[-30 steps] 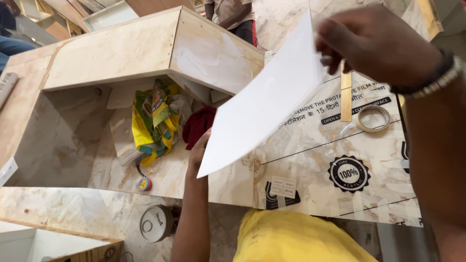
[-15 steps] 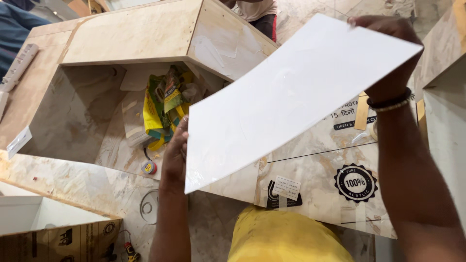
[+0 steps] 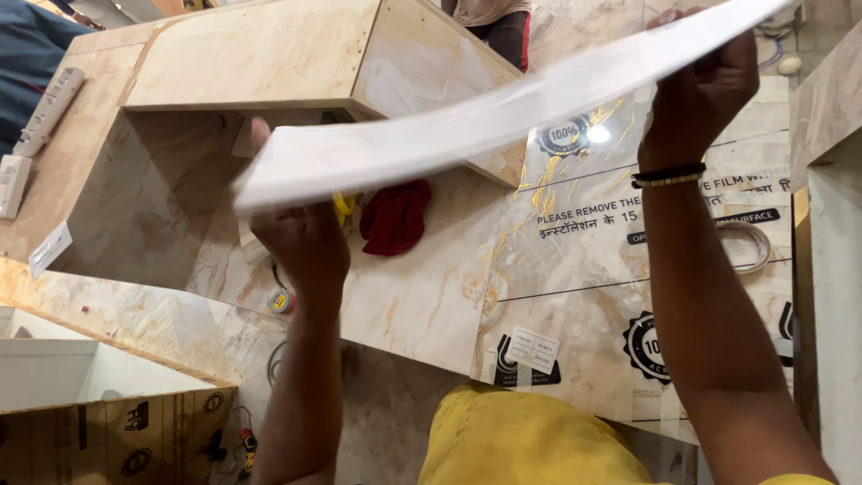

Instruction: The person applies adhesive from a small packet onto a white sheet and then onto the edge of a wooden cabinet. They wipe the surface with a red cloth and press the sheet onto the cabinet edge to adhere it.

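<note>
Thin, flat white sheet [image 3: 467, 135] with smooth matt face, slightly bowed, held up nearly edge-on above marble-patterned glossy panel [image 3: 431, 296]. Left hand [image 3: 301, 242] closed on lower left corner from beneath, right hand [image 3: 705, 85] closed on upper right edge. Below, crumpled red cloth [image 3: 395, 216] and tape roll [image 3: 745, 244].

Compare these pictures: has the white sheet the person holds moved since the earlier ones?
Yes. The white sheet has tipped from face-on to nearly flat and edge-on, rising over the plywood cabinet, gripped by the left hand and right hand.
</note>
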